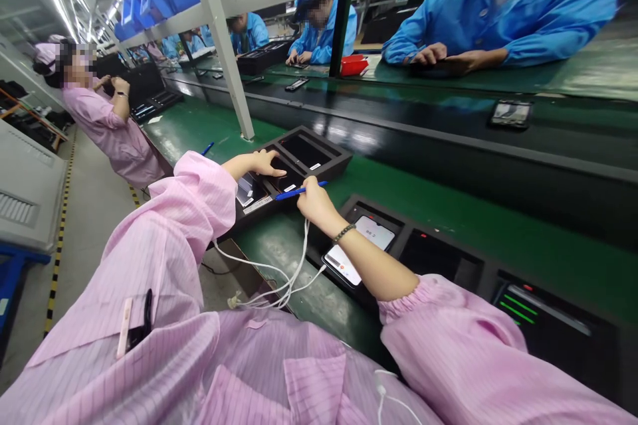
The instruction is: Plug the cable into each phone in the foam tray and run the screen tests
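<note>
My right hand (315, 202) grips a blue pen (288, 194), held slantwise over the near edge of a black foam tray (329, 169). A white cable (305, 249) runs up to just below this hand; whether the fingers also hold it I cannot tell. Over the same tray my left hand (266, 163) is open, its fingers spread above or on a dark phone screen (289, 176) with a small white label. Another screen (304, 151) lies in the far compartment. Under my right forearm a lit phone (376, 234) sits in a second black tray (399, 212), a cable plugged into its end.
At the right, a dark screen (521, 312) shows green lines. Beyond the green bench (428, 192) runs a dark conveyor (399, 119) bearing an opened phone (511, 114). A white post (224, 46) rises near the left tray. Co-workers in blue and pink sit or stand nearby.
</note>
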Demonstrator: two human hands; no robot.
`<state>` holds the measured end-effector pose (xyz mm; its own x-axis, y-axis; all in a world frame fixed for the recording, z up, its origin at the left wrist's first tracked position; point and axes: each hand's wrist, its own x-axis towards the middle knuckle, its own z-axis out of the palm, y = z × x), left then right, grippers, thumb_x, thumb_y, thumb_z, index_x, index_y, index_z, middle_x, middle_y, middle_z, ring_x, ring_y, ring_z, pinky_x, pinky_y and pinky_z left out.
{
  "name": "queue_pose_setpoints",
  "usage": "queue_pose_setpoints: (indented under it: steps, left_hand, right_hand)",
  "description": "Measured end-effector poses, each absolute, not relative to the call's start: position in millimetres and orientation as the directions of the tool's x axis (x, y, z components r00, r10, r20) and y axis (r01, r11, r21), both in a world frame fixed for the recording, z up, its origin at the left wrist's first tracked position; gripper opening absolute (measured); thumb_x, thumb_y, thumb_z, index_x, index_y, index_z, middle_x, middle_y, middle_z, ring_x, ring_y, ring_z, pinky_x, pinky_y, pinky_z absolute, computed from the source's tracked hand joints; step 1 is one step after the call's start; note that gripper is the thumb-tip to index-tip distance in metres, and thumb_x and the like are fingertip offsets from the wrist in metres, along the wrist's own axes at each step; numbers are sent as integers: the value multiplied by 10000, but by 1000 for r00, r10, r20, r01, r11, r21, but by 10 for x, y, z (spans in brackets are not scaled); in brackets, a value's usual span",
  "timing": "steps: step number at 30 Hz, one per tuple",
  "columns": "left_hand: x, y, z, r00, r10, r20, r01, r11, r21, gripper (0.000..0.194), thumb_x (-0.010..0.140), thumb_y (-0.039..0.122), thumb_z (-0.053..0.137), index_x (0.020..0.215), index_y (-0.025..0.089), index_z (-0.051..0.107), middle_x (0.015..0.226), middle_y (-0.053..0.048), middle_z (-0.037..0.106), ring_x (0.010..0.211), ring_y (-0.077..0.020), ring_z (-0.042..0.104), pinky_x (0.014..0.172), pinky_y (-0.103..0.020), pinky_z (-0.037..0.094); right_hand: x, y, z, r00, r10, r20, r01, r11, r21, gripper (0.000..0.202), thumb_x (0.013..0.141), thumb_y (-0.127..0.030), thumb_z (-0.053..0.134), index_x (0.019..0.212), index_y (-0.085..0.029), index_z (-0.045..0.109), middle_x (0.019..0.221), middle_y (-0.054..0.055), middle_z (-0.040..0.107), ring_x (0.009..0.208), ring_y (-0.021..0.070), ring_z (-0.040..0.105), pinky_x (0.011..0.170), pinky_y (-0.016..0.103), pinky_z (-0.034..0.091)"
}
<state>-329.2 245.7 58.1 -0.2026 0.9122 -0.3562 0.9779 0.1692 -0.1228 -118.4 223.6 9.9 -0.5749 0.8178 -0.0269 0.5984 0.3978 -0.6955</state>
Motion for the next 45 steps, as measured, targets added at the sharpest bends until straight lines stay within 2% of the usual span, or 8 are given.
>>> queue_pose_setpoints:
  steps: [5,9,13,18,24,30,37,45]
  left_hand:
    - [-3173,2744,735,-117,938,-326,988,79,-130,890,674,682,751,1415,228,556,1406,-180,571,1288,-414,523,1065,-461,438]
    - [-2807,3027,666,72,972,-225,992,-92,-82,494,964,489,468,1413,299,550,1467,-95,530,1342,-309,480,1118,-419,378]
    - [-2546,3206,463,136,980,-148,987,-146,-61,465,1009,382,345,1371,200,574,1434,-156,541,1298,-323,508,1078,-454,384]
    - [-2524,3386,393,181,979,-96,983,-181,9,424,1020,339,305,1202,162,645,1269,-144,670,1211,-291,576,1087,-447,348]
    - [-2447,3522,413,177,980,-93,979,-165,123,532,1058,377,185,1122,139,657,1195,-125,712,1123,-253,642,1022,-354,423]
    - [-2506,3508,429,174,969,-176,975,-144,170,548,1038,483,249,1182,148,658,1276,-124,671,1194,-243,616,1059,-305,422]
    - [-3077,3388,615,33,943,-332,990,15,142,1019,705,693,688,1516,146,401,1517,-184,489,1314,-347,550,1094,-371,442]
    - [-3014,3347,554,-18,948,-319,993,54,105,1003,716,611,708,1538,145,372,1550,-193,441,1363,-351,505,1135,-388,407]
  right_hand:
    - [-882,2412,240,-581,814,-26,657,450,-605,145,988,-193,372,1099,-145,452,886,199,684,844,328,667,763,381,443]
    - [-661,2520,271,-632,774,-37,637,492,-594,107,982,-210,459,1042,-148,524,882,187,698,856,304,677,750,341,440]
    - [-506,2589,253,-724,685,-81,568,526,-633,138,936,-168,532,1045,-166,617,793,97,707,767,236,674,691,284,445]
    - [-368,2656,281,-770,630,-95,518,531,-671,451,876,-57,481,1304,-185,546,759,19,709,764,185,680,707,245,475]
    - [-395,2825,304,-605,796,14,638,495,-589,270,1017,-246,315,1176,-158,513,806,93,672,726,234,620,650,294,399]
    - [-502,2849,251,-556,831,-31,753,487,-443,262,1034,-323,377,980,-204,604,886,133,676,802,267,639,663,305,371]
    - [-574,2836,260,-534,841,-85,816,487,-310,370,1058,-349,299,1101,-185,628,1019,169,700,938,302,682,713,325,430]
    - [-679,2855,254,-526,846,-86,839,499,-220,406,1055,-321,264,1179,-163,617,1069,194,702,1010,325,689,766,350,460]
